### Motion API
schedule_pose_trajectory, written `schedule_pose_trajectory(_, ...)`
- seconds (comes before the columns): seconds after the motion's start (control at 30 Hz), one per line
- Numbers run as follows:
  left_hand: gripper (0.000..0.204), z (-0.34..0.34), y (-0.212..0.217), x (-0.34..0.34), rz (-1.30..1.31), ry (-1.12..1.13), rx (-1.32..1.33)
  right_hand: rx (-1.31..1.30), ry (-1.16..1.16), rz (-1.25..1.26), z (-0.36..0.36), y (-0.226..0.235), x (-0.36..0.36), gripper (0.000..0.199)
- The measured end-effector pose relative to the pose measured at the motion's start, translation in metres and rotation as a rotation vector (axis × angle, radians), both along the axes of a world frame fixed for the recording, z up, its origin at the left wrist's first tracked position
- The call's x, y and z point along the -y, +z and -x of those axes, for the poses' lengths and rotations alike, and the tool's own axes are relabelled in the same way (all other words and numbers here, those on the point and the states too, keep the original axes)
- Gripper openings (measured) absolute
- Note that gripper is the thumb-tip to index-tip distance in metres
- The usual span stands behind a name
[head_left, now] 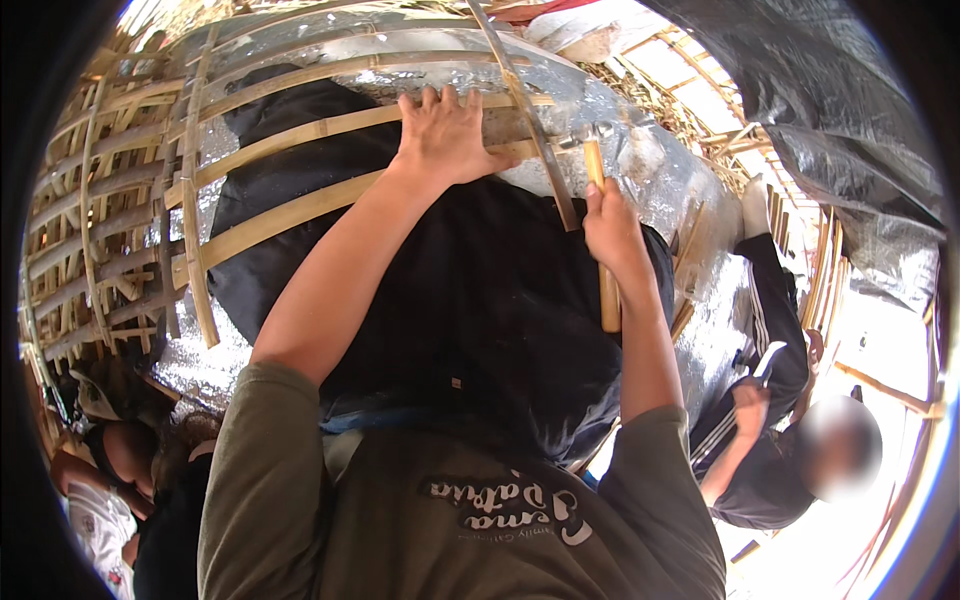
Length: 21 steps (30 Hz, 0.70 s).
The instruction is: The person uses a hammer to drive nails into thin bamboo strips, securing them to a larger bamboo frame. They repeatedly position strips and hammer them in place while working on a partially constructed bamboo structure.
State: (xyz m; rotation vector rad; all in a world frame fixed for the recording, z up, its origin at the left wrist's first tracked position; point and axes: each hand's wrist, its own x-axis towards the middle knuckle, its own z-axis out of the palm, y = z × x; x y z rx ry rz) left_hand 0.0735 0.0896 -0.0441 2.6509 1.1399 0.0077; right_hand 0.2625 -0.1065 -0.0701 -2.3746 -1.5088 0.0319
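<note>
My left hand [440,135] lies palm down over a bamboo slat [360,122], its fingers apart and its thumb stretched toward a crosswise bamboo strip [522,100]. In my right hand [612,228] is a hammer [594,160], gripped around its wooden handle. The metal hammer head sits just right of the crosswise strip; whether it touches the strip I cannot tell. The slats run across my lap, over black trousers [450,290], and join another crosswise strip [190,200] at the left. What lies under my left palm is hidden.
A woven bamboo lattice [110,200] stands at the left. Shiny silvery sheeting [640,150] lies beneath the slats. On the right, a person [765,480] sits holding a pale curved blade-like tool [770,358]. Other people [120,490] are at lower left. Dark plastic sheeting [830,100] hangs at upper right.
</note>
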Motion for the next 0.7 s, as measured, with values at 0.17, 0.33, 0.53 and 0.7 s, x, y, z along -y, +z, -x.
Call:
schedule_pose_trajectory(0.17, 0.103, 0.001, -0.015, 0.003, -0.112, 0.018, 0.018, -0.416, -0.343, 0.071, 0.015, 0.04, -0.011, 0.031)
schedule_pose_trajectory(0.33, 0.104, 0.003, -0.007, 0.002, -0.089, 0.017, 0.016, -0.659, -0.44, 0.139, 0.024, 0.077, -0.022, 0.032)
schedule_pose_trajectory(0.53, 0.106, 0.004, -0.005, 0.002, -0.07, 0.021, 0.03, -0.558, -0.343, 0.24, 0.02, 0.055, -0.018, 0.032)
schedule_pose_trajectory(0.7, 0.105, -0.003, -0.013, 0.007, -0.108, 0.007, 0.014, -0.574, -0.31, 0.102, 0.019, 0.049, -0.007, 0.033)
